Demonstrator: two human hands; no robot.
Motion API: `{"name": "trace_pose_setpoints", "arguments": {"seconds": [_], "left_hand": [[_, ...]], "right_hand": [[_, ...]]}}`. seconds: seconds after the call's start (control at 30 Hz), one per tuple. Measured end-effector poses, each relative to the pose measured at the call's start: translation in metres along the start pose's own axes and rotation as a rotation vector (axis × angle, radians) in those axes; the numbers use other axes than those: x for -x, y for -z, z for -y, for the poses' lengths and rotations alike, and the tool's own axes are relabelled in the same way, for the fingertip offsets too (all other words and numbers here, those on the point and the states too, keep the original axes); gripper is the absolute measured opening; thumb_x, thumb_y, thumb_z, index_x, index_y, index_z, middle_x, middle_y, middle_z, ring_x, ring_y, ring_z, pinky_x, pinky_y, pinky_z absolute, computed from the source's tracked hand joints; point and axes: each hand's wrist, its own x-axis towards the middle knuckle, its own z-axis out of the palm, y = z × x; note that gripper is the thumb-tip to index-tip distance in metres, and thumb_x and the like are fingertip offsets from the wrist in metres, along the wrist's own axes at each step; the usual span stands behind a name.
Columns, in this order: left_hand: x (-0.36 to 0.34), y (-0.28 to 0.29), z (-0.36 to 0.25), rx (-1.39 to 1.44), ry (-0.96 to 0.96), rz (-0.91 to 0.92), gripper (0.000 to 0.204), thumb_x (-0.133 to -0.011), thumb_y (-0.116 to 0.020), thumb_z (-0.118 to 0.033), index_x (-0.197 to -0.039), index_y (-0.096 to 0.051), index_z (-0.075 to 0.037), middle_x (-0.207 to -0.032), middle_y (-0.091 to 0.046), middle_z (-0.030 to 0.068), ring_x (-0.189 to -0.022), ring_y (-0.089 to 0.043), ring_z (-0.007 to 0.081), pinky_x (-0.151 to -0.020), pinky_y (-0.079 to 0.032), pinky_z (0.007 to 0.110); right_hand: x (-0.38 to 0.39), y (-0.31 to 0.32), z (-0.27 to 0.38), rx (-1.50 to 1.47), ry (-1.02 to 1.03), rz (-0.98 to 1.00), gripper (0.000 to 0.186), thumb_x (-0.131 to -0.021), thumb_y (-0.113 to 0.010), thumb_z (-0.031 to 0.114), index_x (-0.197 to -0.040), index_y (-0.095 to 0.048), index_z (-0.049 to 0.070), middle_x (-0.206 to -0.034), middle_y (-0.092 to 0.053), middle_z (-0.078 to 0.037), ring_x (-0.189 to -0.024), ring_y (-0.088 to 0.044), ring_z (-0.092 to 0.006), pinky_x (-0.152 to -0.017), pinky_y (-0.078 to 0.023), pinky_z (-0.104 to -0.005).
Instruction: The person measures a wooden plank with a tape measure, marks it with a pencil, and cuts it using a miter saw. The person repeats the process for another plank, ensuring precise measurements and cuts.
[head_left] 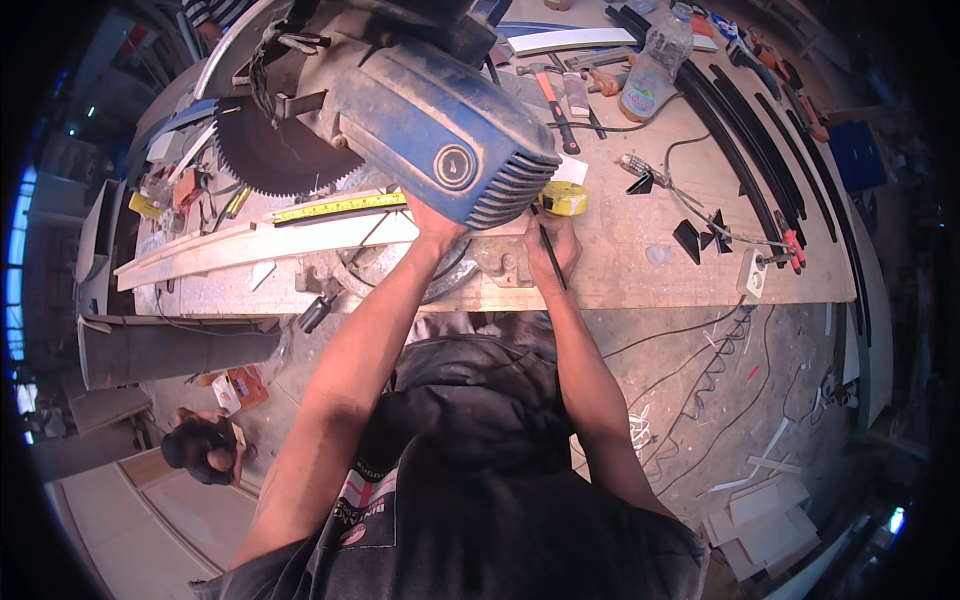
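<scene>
My right hand (pixel 553 246) is closed round a dark pencil (pixel 551 258), close beside a yellow tape measure (pixel 566 199). The tape's pulled-out yellow blade (pixel 338 207) lies along a long pale wood strip (pixel 250 246) on the left. My left hand (pixel 432 220) reaches in under the blue motor housing (pixel 430 135) of a mitre saw, by the strip. The housing hides its fingers, so I cannot tell what they hold. The toothed saw blade (pixel 275 150) stands above the strip, left of that hand. Part of the saw's round base (pixel 450 278) shows below my left wrist.
On the workbench (pixel 650 280) lie a hammer (pixel 556 108), a plastic bottle (pixel 655 65), long black strips (pixel 760 150), small black offcuts (pixel 690 240) and a power socket (pixel 752 272) with cables. Another person (pixel 203 447) is low at the left. Board pieces (pixel 765 520) lie on the floor at right.
</scene>
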Motion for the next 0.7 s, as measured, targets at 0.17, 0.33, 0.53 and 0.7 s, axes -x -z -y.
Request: {"name": "trace_pose_setpoints", "arguments": {"seconds": [0.17, 0.33, 0.53, 0.7], "left_hand": [[0.0006, 0.0000, 0.0001, 0.001, -0.006, -0.009, 0.067, -0.094, -0.068, -0.063, -0.141, -0.069, -0.015, -0.150, -0.063, 0.0138, -0.143, -0.047, 0.0391, -0.120, -0.028, 0.060], [0.0007, -0.0006, -0.0001, 0.006, -0.012, -0.018, 0.068, -0.094, -0.068, -0.063, -0.142, -0.068, -0.015, -0.150, -0.062, 0.0137, -0.144, -0.047, 0.0390, -0.121, -0.027, 0.060], [-0.0004, 0.0008, 0.0003, 0.008, -0.022, -0.027, 0.068, -0.094, -0.068, -0.063, -0.143, -0.068, -0.015, -0.151, -0.062, 0.0135, -0.144, -0.047, 0.0390, -0.121, -0.027, 0.060], [0.0014, 0.0013, 0.0008, 0.006, -0.029, -0.034, 0.069, -0.093, -0.069, -0.063, -0.143, -0.068, -0.015, -0.151, -0.062, 0.0134, -0.145, -0.047, 0.0389, -0.121, -0.027, 0.060]], "right_hand": [[0.0020, 0.0011, -0.0003, 0.001, -0.028, 0.012, 0.021, -0.094, -0.082, 0.012, -0.101, -0.066, 0.000, -0.099, -0.079, -0.022, -0.089, -0.080, -0.0363, -0.076, -0.064, -0.0432], [0.0021, 0.0011, -0.0011, 0.004, -0.014, 0.012, 0.021, -0.094, -0.082, 0.012, -0.101, -0.066, 0.000, -0.099, -0.079, -0.022, -0.089, -0.080, -0.0364, -0.076, -0.064, -0.0433], [0.0013, 0.0001, 0.0007, -0.005, -0.021, 0.001, 0.021, -0.093, -0.082, 0.010, -0.101, -0.066, 0.000, -0.097, -0.078, -0.020, -0.088, -0.080, -0.0360, -0.075, -0.064, -0.0434], [0.0011, 0.0003, 0.0009, 0.017, 0.008, -0.010, 0.021, -0.093, -0.082, 0.010, -0.101, -0.066, 0.000, -0.094, -0.078, -0.019, -0.086, -0.079, -0.0357, -0.074, -0.063, -0.0428]]}}
